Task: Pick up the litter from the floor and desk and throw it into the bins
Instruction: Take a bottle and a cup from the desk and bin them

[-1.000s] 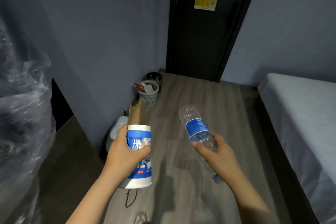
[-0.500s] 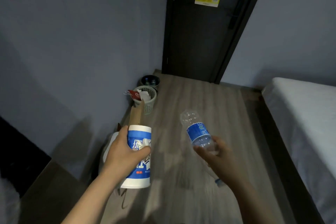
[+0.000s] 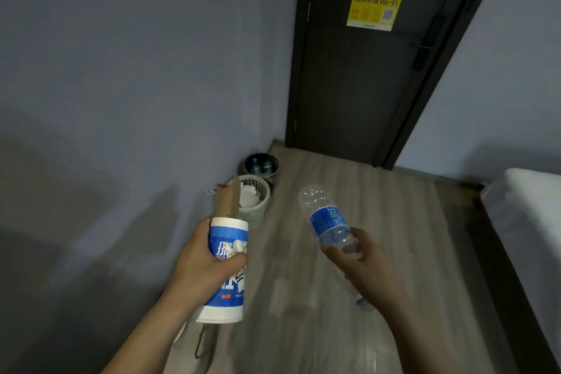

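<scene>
- Fingers of the left hand (image 3: pixel 202 264) wrap round a blue-and-white paper cup (image 3: pixel 227 267), thumb pressed on its printed side; a scrap of crumpled white paper is pinched under the thumb against the cup.
- Out of the cup's mouth sticks a flat strip of brown cardboard (image 3: pixel 228 202), leaning slightly left.
- The right hand (image 3: pixel 368 272) is closed round the lower part of a clear plastic bottle (image 3: pixel 329 222), which tilts up and to the left; its blue label reads "PURE". The bottle's cap end points down past the palm and is partly hidden.
- Both hands are held out above the wooden floor (image 3: pixel 364 252), well apart from each other.
- Beyond the cup, against the grey wall (image 3: pixel 136 70), stands a pale mesh bin (image 3: pixel 256 200) with white paper in it and a red item at its left rim.
- Just behind it sits a dark round bin (image 3: pixel 261 163) holding bottles.
- A dark door (image 3: pixel 364 85) with a yellow Wi-Fi sticker (image 3: pixel 374 10) closes the far end.
- A white bed (image 3: pixel 528 222) edge shows on the right.
</scene>
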